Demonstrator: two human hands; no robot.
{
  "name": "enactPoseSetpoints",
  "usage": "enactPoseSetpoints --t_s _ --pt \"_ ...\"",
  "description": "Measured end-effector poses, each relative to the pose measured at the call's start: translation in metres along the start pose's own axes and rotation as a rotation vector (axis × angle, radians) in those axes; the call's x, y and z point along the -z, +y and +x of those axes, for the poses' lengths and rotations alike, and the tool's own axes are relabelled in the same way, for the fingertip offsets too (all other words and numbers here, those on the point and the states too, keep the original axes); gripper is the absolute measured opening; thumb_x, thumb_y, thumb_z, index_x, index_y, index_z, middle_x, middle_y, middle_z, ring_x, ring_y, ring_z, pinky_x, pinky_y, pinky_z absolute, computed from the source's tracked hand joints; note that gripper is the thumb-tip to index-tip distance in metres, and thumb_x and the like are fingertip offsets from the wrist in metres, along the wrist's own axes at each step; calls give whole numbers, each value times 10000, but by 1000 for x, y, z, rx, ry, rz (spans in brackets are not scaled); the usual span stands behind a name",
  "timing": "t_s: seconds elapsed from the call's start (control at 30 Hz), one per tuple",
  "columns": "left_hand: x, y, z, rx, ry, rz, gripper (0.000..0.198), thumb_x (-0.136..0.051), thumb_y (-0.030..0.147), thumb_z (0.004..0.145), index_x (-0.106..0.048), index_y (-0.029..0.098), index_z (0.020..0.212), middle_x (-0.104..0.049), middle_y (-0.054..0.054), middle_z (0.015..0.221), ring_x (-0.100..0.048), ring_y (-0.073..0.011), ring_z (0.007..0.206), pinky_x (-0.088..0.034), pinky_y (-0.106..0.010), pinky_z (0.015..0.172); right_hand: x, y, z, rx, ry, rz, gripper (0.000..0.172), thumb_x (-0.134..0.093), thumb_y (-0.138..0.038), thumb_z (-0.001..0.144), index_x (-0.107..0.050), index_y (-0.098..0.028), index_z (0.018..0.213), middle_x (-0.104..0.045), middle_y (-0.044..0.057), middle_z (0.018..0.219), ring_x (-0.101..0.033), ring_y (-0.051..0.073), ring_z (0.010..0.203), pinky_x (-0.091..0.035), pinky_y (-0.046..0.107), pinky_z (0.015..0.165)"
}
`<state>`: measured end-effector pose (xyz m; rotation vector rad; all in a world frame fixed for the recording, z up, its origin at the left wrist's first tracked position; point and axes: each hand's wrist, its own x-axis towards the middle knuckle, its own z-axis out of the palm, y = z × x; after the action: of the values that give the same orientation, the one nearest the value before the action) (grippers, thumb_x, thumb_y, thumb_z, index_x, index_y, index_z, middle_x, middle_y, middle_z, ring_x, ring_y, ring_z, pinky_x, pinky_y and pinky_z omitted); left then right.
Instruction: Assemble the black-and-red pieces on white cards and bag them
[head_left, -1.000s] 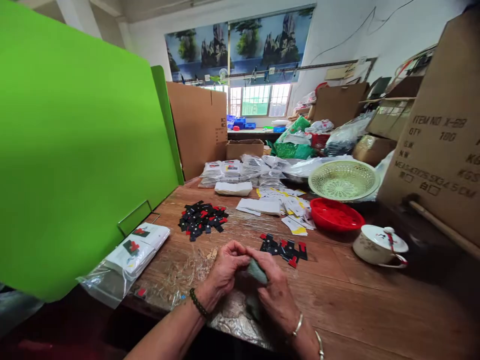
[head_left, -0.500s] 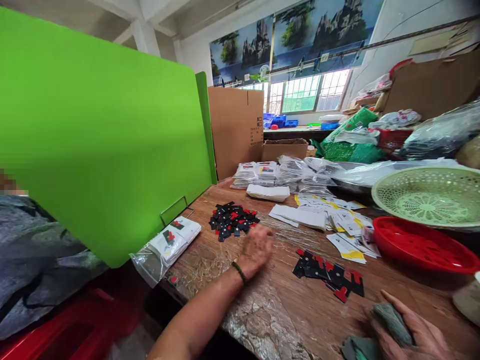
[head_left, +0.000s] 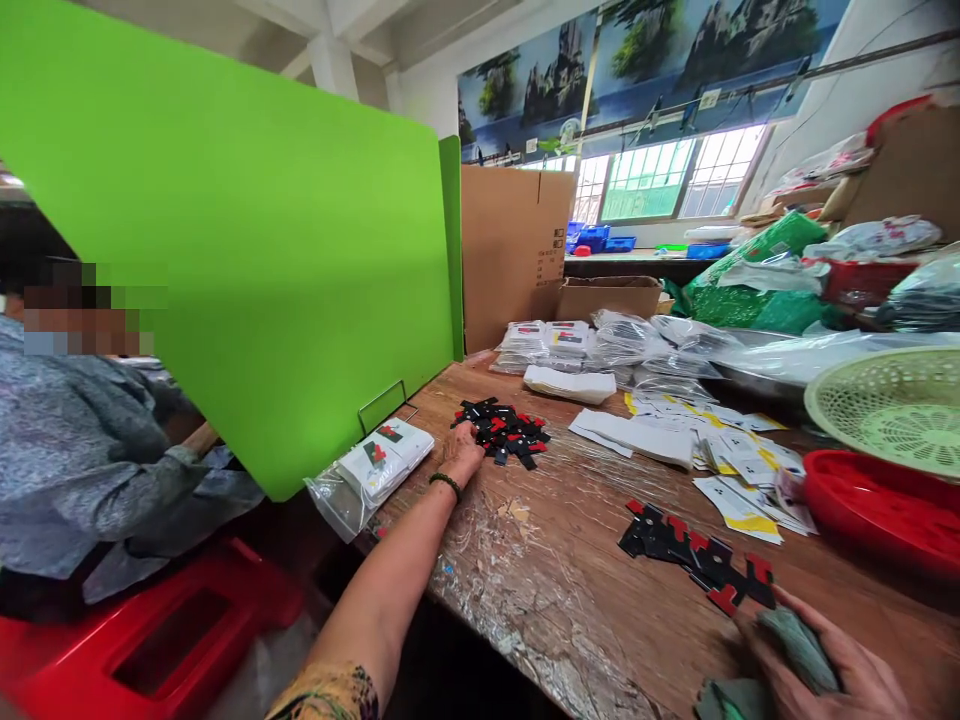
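My left hand (head_left: 459,452), with a dark bracelet at the wrist, reaches to the left edge of a pile of small flat black and red pieces (head_left: 517,435). Its fingers are curled down, and the fingertips are hidden. At the lower right lies my right hand (head_left: 840,650), its fingers apart near the end of an overlapping row of black and red pieces (head_left: 697,555). Grey-green cloth (head_left: 799,650) covers or lies against some of its fingers; I cannot tell whether it is worn.
A clear bag (head_left: 375,470) of white cards lies beside the green partition (head_left: 300,250). Further back are folded white strips (head_left: 634,435), yellow-edged cards (head_left: 739,500) and bagged packs (head_left: 547,345). A red basin (head_left: 877,510) and pale green basket (head_left: 892,400) stand right. Another person (head_left: 82,430) sits left.
My left hand has moved left, from the right side of the pile to its left edge. The view has swung left, showing more of the other person. My right hand stays near the row.
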<state>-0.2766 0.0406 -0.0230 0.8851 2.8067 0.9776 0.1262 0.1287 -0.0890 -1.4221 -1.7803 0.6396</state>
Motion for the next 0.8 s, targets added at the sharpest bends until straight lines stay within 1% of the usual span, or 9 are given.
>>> enactPoseSetpoints --t_s 0.13,0.23,0.47,0.53,0.6,0.7,0.73,0.77,0.8 --pt "2 -7 5 79 69 -144 260 -616 4 642 -655 167 841 -694 -43 801 -656 -190 783 -473 -275 700 4 -12 -2 80 -27 29 605 -519 -617 732 -648 -201 1153 -639 143 1057 -588 373 1008 -458 529 860" --pt "2 -10 3 114 123 -267 285 -646 10 614 -659 160 857 -693 -29 794 -657 -172 757 -481 -256 669 1 -15 -4 164 -6 53 551 -530 -569 754 -650 -188 1134 -650 130 1047 -581 345 1022 -449 496 895" --pt "16 -4 5 146 149 -570 174 -695 159 665 -694 151 839 -683 -16 745 -630 -142 667 -484 -234 618 -14 -12 -1 354 22 62 517 -525 -487 769 -647 -148 1140 -649 131 1064 -583 323 1013 -464 497 912" --pt "19 5 -4 152 90 -649 212 -687 181 676 -703 142 884 -671 -11 704 -592 -122 573 -472 -232 564 -19 -28 -6 405 17 98 489 -523 -440 799 -631 -135 1165 -636 138 1097 -579 317 1035 -459 503 933" --pt "17 20 -26 134 -4 -719 260 -686 161 661 -709 133 918 -672 -14 693 -567 -107 527 -470 -230 541 -25 -58 -16 454 -18 155 453 -513 -378 847 -591 -146 1228 -604 138 1188 -552 307 1118 -430 508 990" --pt "4 44 -82 61 -200 -804 259 -709 128 599 -731 135 857 -701 -30 717 -590 -122 551 -498 -248 565 -37 -112 -34 494 -72 279 452 -502 -309 890 -518 -194 1327 -499 125 1352 -438 301 1289 -375 516 1065" --pt "-1 50 -104 26 -298 -842 232 -717 141 592 -740 146 822 -710 -30 715 -599 -134 566 -507 -258 576 -40 -126 -38 493 -92 312 465 -501 -288 895 -496 -216 1354 -438 117 1408 -410 300 1319 -372 517 1073" --pt "-6 54 -126 -38 -469 -923 218 -716 164 617 -749 158 832 -724 -33 747 -619 -151 617 -515 -269 610 -43 -136 -41 502 -118 340 454 -501 -275 900 -497 -230 1352 -387 109 1439 -399 296 1330 -372 514 1078" --pt "-11 58 -147 -85 -546 -978 170 -701 189 646 -752 168 806 -724 -25 736 -625 -160 647 -513 -271 630 -46 -142 -43 506 -134 353 416 -498 -265 908 -520 -228 1322 -396 109 1413 -413 289 1318 -374 512 1079"
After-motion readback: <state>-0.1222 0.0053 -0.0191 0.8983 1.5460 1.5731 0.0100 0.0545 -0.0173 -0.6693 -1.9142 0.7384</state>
